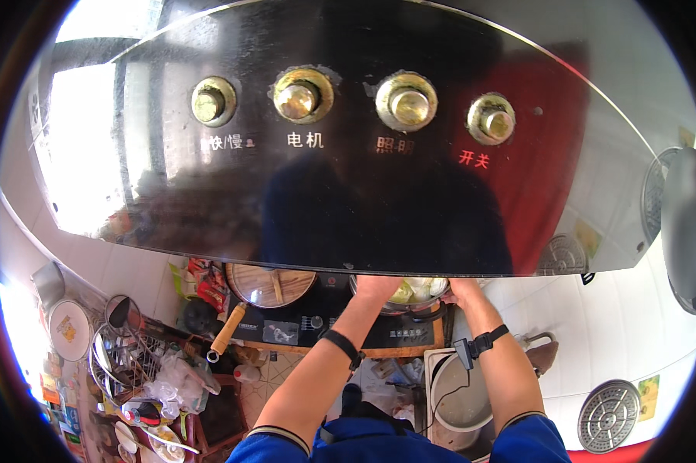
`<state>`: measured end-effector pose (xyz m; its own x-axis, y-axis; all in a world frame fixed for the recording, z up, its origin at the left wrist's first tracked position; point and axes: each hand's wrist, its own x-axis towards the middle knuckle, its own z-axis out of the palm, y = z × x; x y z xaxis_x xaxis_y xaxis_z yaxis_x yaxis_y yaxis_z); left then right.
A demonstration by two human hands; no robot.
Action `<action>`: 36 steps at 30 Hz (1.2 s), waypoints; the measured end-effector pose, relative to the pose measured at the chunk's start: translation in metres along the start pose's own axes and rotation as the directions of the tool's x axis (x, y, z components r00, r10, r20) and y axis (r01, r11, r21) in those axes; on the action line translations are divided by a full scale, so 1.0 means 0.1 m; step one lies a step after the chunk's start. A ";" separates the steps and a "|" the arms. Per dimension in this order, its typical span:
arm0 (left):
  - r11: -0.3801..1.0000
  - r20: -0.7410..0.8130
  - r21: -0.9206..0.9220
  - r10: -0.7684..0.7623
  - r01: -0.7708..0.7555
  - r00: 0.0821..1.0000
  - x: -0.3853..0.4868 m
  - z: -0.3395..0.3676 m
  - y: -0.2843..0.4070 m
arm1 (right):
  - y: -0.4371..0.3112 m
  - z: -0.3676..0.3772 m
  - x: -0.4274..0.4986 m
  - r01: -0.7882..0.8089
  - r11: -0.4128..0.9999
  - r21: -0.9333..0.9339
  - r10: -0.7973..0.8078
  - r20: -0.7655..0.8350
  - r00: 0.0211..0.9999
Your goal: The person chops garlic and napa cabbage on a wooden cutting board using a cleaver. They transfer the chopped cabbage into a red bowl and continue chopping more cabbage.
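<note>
A glossy black range hood panel (348, 202) with several round knobs fills the upper view and cuts off the fingers of both hands. My left hand (378, 285) reaches over the near left rim of a metal pot (397, 308) that holds pale green and white pieces, perhaps cabbage. At the pot's right side is my right hand (462, 287), its fingers partly hidden by the hood edge. The pot stands on a black cooktop (336, 324). Whether either hand grips anything cannot be seen.
Left on the cooktop sits a pan with a wooden handle (229, 333) and a glass lid (273, 285). A wire dish rack (125, 359) and plastic bags (177, 382) crowd the lower left. Below the right forearm is a large basin (461, 393). A round perforated metal plate (608, 415) hangs on the right wall.
</note>
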<state>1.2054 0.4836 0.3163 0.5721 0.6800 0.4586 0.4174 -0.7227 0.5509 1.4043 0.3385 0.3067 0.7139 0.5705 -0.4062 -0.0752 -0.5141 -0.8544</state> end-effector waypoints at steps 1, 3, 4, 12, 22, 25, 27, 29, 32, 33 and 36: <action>0.998 -0.025 0.037 0.058 -0.057 0.998 0.04 0.01 0.12 | 0.04 -0.02 0.02 0.011 1.000 -0.004 -0.011 0.003 1.000; 0.993 -0.006 -0.112 0.020 -0.020 1.000 0.09 0.01 0.27 | 0.13 -0.06 0.08 0.003 0.999 0.033 -0.003 0.013 1.000; 0.981 0.040 -0.189 -0.038 0.045 0.998 0.09 0.00 0.31 | 0.16 -0.08 0.12 -0.014 0.997 0.073 0.012 0.020 1.000; 0.953 0.116 -0.264 -0.120 0.147 0.986 0.12 -0.01 0.39 | 0.01 -0.27 0.16 0.031 0.991 0.129 -0.028 -0.028 0.999; 0.961 0.075 -0.257 -0.089 0.105 0.993 0.11 0.02 0.53 | -0.69 -0.38 -0.36 0.074 0.996 -0.039 -0.079 -0.153 0.985; 0.969 0.044 -0.239 -0.050 0.059 0.998 0.19 0.03 0.60 | -0.78 -0.36 -0.46 0.080 0.993 -0.090 -0.094 -0.166 0.982; 0.968 0.025 -0.248 -0.038 0.043 0.999 0.25 0.07 0.65 | -0.79 -0.38 -0.48 0.095 0.988 -0.122 -0.115 -0.172 0.978; 0.952 0.016 -0.301 -0.045 0.048 0.999 0.28 0.15 0.67 | -0.78 -0.42 -0.44 0.117 0.982 -0.151 -0.143 -0.174 0.974; 0.838 0.027 -0.532 -0.121 0.117 0.992 0.26 0.30 0.63 | -0.76 -0.47 -0.38 0.282 0.928 -0.243 -0.316 -0.112 0.942; 0.768 0.102 -0.613 -0.152 0.182 0.983 0.25 0.34 0.62 | -0.76 -0.47 -0.38 0.268 0.936 -0.227 -0.303 -0.133 0.944; 0.861 0.041 -0.480 -0.167 0.166 0.985 0.23 0.42 0.60 | -0.81 -0.40 -0.52 0.195 0.966 -0.170 -0.225 -0.178 0.958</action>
<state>1.2736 0.4507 0.3311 0.5229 0.7854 0.3313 0.1152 -0.4502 0.8855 1.4008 0.3246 0.4102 0.8248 0.5480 -0.1390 0.1850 -0.4939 -0.8496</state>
